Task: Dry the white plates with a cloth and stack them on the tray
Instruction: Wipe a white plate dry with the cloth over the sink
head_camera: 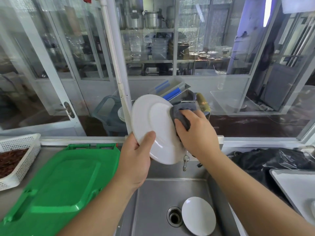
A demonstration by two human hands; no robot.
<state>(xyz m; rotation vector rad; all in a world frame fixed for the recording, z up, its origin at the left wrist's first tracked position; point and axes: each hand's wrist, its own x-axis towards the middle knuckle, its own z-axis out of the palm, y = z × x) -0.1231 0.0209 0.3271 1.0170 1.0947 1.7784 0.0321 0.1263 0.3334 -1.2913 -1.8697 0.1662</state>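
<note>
Above the sink I hold a white plate (153, 123) tilted, its underside toward me. My left hand (136, 160) grips its lower left rim, thumb on the back. My right hand (196, 132) holds a grey cloth (180, 113) bunched against the plate's right side. A second white plate (198, 216) lies in the steel sink (153, 193) beside the drain (174, 217). At the right edge sits a pale tray (293, 183), and the rim of something white (313, 206) shows on it.
A green plastic lid (63, 181) covers the counter to the left, with a white perforated basket (18, 160) of dark red contents behind it. A black plastic bag (272, 160) lies behind the tray. A tap (185, 161) hangs under the plate. Glass windows stand ahead.
</note>
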